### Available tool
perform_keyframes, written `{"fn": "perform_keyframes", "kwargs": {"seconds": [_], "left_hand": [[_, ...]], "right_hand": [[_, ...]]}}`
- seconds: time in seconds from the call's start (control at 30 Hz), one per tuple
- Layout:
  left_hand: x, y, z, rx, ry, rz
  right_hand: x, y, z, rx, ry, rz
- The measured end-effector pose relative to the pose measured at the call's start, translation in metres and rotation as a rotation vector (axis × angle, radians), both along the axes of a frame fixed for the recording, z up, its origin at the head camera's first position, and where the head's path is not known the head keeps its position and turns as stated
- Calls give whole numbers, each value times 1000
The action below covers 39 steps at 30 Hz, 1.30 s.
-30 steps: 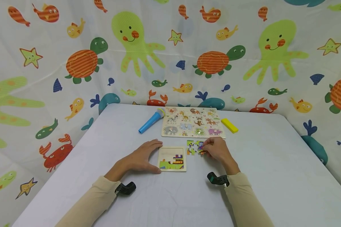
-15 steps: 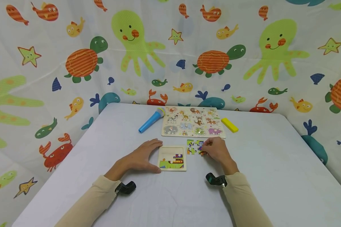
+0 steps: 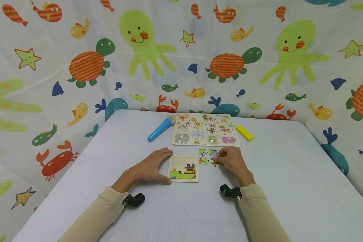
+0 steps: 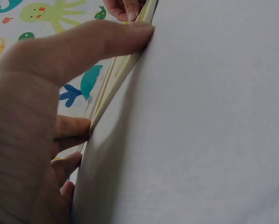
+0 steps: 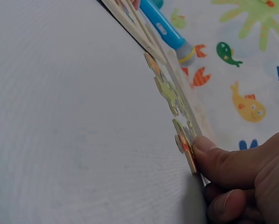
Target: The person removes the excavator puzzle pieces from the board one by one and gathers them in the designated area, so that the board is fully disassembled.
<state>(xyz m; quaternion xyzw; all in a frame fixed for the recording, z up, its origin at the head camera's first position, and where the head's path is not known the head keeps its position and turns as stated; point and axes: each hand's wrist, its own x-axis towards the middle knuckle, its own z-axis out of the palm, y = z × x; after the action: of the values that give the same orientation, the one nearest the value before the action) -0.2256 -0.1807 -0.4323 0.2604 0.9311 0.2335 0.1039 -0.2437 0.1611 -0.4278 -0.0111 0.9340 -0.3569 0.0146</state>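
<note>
A small square wooden puzzle tray [image 3: 184,157], its lower part filled with colourful pieces, lies on the table. My left hand [image 3: 151,167] holds it along its left side, thumb at the near corner and fingertips at the far one. In the left wrist view the thumb lies against the tray's edge [image 4: 111,88]. Right of the tray sit several loose jigsaw pieces [image 3: 203,160] in a small cluster. My right hand [image 3: 231,161] pinches the nearest right-hand jigsaw piece [image 5: 185,148] between thumb and finger, low at the tabletop. Its fingers partly cover the piece in the head view.
Behind the loose pieces lies an animal peg puzzle board [image 3: 204,129]. A blue toy microphone [image 3: 161,129] is at its left, and a yellow block [image 3: 244,133] at its right. A sea-animal curtain [image 3: 181,60] stands behind the white table [image 3: 290,174].
My right fingertips shift slightly left, and the piece under them turns a little beside the other loose ones. My left hand and the tray stay in place.
</note>
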Motion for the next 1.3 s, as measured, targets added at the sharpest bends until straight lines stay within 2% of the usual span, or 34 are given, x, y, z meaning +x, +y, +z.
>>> {"fn": "perform_keyframes", "kwargs": {"seconds": [0.67,1.1,1.3], "left_hand": [[-1,0,1,-9,1,6],[0,0,1,-2,-2,6],[0,0,1,0,1,1]], "right_hand": [[-1,-2,0,42,72,54],[0,-2,0,34,48,49],[1,-3,6,17,52,32]]}}
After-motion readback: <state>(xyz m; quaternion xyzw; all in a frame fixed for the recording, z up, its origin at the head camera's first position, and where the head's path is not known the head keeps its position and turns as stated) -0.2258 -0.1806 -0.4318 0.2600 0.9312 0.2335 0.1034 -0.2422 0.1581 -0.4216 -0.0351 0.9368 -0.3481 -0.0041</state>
